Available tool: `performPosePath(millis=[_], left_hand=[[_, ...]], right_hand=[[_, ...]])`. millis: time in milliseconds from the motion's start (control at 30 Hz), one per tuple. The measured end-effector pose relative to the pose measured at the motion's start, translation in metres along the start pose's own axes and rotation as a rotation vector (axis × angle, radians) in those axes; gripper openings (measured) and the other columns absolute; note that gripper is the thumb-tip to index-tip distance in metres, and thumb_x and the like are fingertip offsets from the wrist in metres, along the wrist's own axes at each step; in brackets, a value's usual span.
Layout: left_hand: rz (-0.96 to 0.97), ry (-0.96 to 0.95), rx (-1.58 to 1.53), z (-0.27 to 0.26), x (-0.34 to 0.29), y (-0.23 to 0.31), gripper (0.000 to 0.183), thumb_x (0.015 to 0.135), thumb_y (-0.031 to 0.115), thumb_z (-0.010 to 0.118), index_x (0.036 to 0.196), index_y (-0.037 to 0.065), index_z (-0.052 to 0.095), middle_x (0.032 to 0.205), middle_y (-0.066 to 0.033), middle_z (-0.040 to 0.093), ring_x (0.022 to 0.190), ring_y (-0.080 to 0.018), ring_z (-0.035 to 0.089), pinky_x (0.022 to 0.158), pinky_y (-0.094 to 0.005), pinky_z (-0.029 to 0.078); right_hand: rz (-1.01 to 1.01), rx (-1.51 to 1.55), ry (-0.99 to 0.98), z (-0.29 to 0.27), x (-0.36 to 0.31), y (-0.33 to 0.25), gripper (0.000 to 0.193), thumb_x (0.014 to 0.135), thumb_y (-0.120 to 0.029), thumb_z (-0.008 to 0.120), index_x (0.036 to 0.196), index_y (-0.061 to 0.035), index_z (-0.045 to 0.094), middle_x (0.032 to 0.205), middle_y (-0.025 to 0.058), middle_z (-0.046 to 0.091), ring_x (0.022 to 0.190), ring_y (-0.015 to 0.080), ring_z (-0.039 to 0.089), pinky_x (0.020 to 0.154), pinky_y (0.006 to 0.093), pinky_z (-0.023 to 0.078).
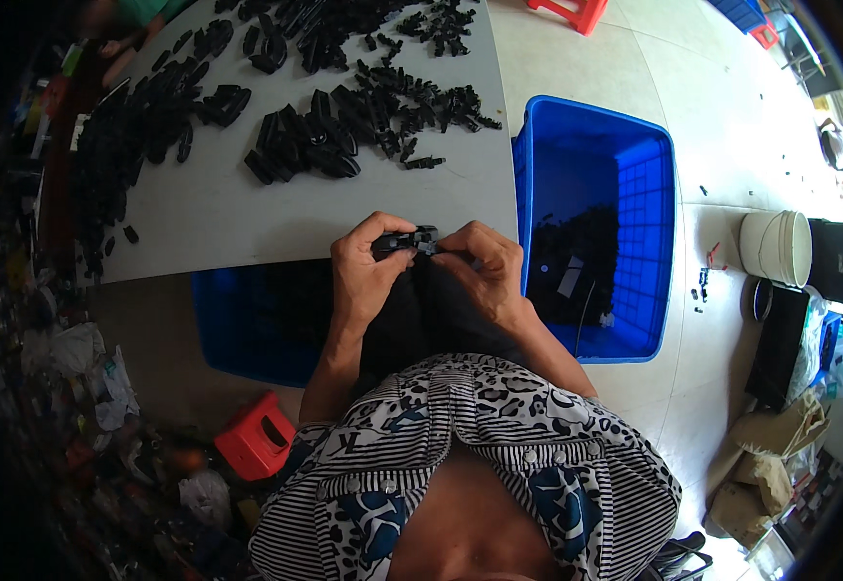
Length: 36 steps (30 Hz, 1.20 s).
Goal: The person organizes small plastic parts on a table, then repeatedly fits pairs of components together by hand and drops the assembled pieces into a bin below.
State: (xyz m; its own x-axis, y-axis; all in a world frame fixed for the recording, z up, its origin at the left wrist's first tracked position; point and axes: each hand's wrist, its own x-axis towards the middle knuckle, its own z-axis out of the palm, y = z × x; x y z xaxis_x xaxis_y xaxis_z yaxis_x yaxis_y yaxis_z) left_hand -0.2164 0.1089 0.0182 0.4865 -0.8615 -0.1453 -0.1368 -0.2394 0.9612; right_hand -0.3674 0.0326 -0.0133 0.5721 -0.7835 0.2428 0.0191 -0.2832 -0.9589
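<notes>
Ahead of the hands (361, 269), a bare strip of table (218, 225) leaves passage; heaped black plastic parts (305, 140) block farther reach. Rightward, a blue plastic crate (646, 223) flanks the edge.

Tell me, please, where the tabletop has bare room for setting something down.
The grey tabletop is bare between the middle pile of black parts and the near edge, left of the left hand. It is crowded at the far side and along the left.

The shirt (605, 455) has thin black and white stripes, animal spots, big blue patches (567, 508) and little round buttons (530, 457); the pants (431, 324) are dark, and the left hand (365, 276) and right hand (494, 269) are bare
</notes>
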Motion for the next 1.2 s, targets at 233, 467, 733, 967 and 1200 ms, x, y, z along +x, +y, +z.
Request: performPosePath(millis=[233, 467, 733, 967, 1200], left_hand=[[-0.009, -0.065, 0.034, 0.000, -0.004, 0.006, 0.024, 0.070, -0.012, 0.062, 0.092, -0.001, 0.063, 0.078, -0.0044, 0.064, 0.065, -0.0091, 0.061, 0.060, -0.0207, 0.050], [0.009, -0.146, -0.150, -0.006, -0.007, 0.002, 0.013, 0.081, -0.001, 0.062, 0.093, -0.003, 0.062, 0.082, -0.0045, 0.063, 0.066, -0.0097, 0.060, 0.061, -0.0215, 0.050], [-0.004, -0.055, -0.162, -0.008, -0.016, -0.002, 0.007, 0.084, 0.001, 0.059, 0.089, -0.002, 0.062, 0.080, -0.0036, 0.062, 0.066, -0.0083, 0.058, 0.060, -0.0208, 0.048], [0.108, -0.026, -0.173, -0.011, -0.028, -0.011, 0.004, 0.086, 0.000, 0.056, 0.088, -0.002, 0.059, 0.078, -0.0031, 0.060, 0.064, -0.0085, 0.057, 0.060, -0.0212, 0.048], [0.051, 0.023, -0.145, -0.036, -0.040, -0.021, 0.004, 0.085, 0.000, 0.056, 0.087, -0.002, 0.059, 0.077, -0.0037, 0.060, 0.064, -0.0079, 0.056, 0.060, -0.0208, 0.046]], right_hand=[[-0.237, -0.162, -0.092, 0.000, 0.011, -0.001, 0.018, 0.069, 0.003, 0.070, 0.083, -0.0003, 0.059, 0.072, 0.0104, 0.053, 0.062, 0.0274, 0.057, 0.053, 0.0349, 0.045], [-0.285, -0.286, -0.125, 0.001, 0.007, 0.001, 0.017, 0.069, 0.002, 0.071, 0.082, 0.0002, 0.059, 0.073, 0.0104, 0.055, 0.064, 0.0277, 0.058, 0.055, 0.0349, 0.045], [-0.163, -0.192, -0.164, 0.004, 0.009, -0.013, 0.014, 0.075, -0.003, 0.066, 0.084, -0.0007, 0.055, 0.078, 0.0123, 0.052, 0.067, 0.0325, 0.056, 0.057, 0.0390, 0.045], [0.088, -0.024, -0.335, 0.016, 0.012, -0.011, 0.019, 0.079, -0.006, 0.065, 0.092, 0.0006, 0.053, 0.082, 0.0171, 0.052, 0.072, 0.0369, 0.055, 0.063, 0.0404, 0.045], [-0.077, -0.137, -0.339, 0.048, 0.000, 0.000, 0.019, 0.081, -0.008, 0.063, 0.094, -0.0010, 0.053, 0.083, 0.0163, 0.053, 0.073, 0.0366, 0.056, 0.062, 0.0411, 0.046]])
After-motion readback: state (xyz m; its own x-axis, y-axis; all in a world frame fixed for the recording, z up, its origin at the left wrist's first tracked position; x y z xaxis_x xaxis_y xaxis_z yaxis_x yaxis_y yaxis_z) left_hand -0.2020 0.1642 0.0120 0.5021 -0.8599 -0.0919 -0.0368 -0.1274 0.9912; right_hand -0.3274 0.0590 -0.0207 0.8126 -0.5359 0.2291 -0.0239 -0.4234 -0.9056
